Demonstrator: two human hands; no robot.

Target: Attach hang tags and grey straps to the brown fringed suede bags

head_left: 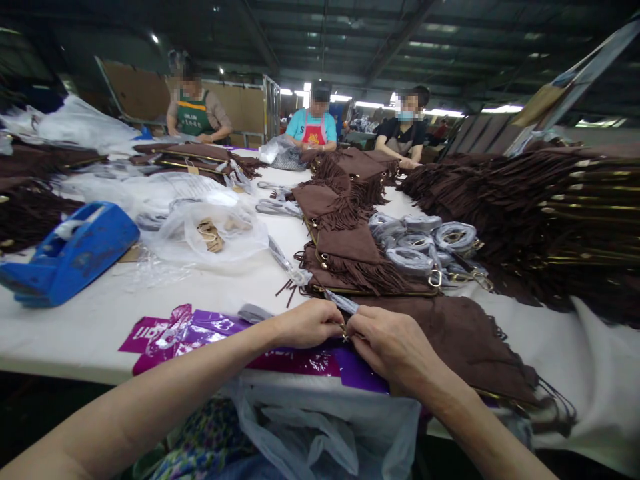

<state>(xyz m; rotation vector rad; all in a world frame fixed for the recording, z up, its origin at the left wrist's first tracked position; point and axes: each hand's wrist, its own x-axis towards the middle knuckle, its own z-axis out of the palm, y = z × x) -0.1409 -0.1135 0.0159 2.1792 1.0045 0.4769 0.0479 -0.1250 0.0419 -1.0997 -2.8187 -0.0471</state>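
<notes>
L+R hands (311, 325) (393, 341) tog., tight on sm. metal pc (345, 333), brown bag (465, 337) nr R.

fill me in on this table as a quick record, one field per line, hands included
left hand: left hand, fingertips pinching a small gold-coloured metal clip
right hand: right hand, pinching at the same clip; exact contact partly hidden
beneath hands: shiny purple-and-magenta plastic packaging
beside right hand: flat dark brown fabric bag
beyond it: coiled grey-wrapped straps
picture left: scuffed blue tape dispenser
surface: long white table
across table: three people, wearing a green apron, red apron and dark top
</notes>
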